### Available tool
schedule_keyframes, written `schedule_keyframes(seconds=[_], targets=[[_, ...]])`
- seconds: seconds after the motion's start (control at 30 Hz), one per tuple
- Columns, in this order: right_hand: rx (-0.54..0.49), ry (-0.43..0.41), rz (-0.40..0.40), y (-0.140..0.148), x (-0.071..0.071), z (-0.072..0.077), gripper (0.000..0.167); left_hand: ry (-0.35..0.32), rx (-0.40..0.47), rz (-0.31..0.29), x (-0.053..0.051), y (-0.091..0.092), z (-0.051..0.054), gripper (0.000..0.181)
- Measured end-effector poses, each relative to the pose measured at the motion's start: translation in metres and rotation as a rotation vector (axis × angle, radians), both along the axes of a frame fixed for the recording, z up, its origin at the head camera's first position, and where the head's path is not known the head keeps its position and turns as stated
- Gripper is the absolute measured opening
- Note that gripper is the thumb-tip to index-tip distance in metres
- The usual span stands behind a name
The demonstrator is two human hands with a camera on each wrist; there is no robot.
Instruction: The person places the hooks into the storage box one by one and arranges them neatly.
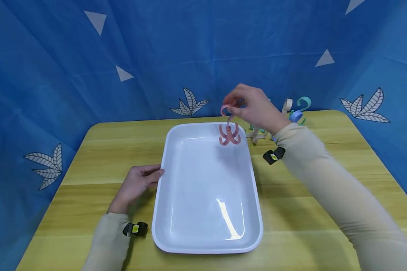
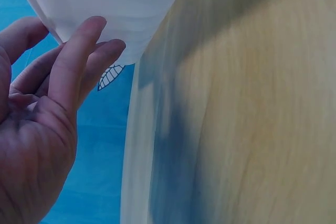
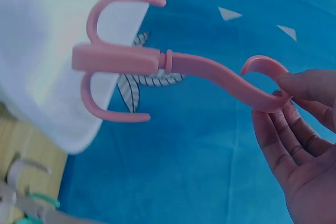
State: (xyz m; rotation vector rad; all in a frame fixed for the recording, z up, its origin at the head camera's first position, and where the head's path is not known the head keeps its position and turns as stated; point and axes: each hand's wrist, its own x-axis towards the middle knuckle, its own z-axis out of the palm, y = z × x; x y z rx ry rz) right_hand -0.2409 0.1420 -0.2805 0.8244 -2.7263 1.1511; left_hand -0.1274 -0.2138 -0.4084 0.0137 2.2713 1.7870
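My right hand pinches the curved top of a pink multi-prong hook, which hangs over the far right part of a white tray. In the right wrist view, the pink hook shows its curled top between thumb and fingers, with prongs curving from its lower body. At the tray's left side, my left hand holds the rim, thumb on top. The left wrist view has the left hand with its fingertips against the outer wall of the tray.
Several more hooks stand or lie behind the tray's right side, among them a white hook, a green hook and a blue hook. A blue patterned cloth rises behind the wooden table.
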Motion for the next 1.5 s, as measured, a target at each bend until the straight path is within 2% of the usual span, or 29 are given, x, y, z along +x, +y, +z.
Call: schedule_keyframes(seconds=[0.3,0.43,0.7,0.97,1.13,1.23,1.4,1.5], targets=[[-0.024,-0.060,0.071,-0.038,-0.011,-0.017,0.012,-0.008,0.006,0.035,-0.003,0.003,-0.002,0.042],[-0.038,-0.094,0.080,-0.054,-0.014,-0.025,0.012,-0.008,0.006,0.038,-0.005,0.004,-0.003,0.041],[-0.057,-0.142,0.063,-0.075,-0.016,-0.050,0.014,-0.006,0.014,0.024,-0.001,0.003,-0.006,0.040],[-0.076,-0.135,0.064,-0.093,-0.018,-0.056,0.013,0.003,0.036,0.017,-0.004,0.000,-0.003,0.041],[-0.030,-0.146,0.070,-0.103,-0.017,-0.060,0.016,-0.005,0.009,0.011,-0.003,-0.003,-0.001,0.042],[-0.022,-0.145,0.063,-0.105,-0.018,-0.063,0.017,-0.015,0.021,0.003,-0.004,-0.002,-0.001,0.042],[-0.017,-0.145,0.065,-0.105,-0.019,-0.063,0.020,-0.017,0.029,0.001,-0.005,-0.001,-0.001,0.043],[0.022,-0.143,0.081,-0.104,-0.017,-0.061,0.026,-0.015,0.024,0.002,-0.005,0.000,-0.001,0.042]])
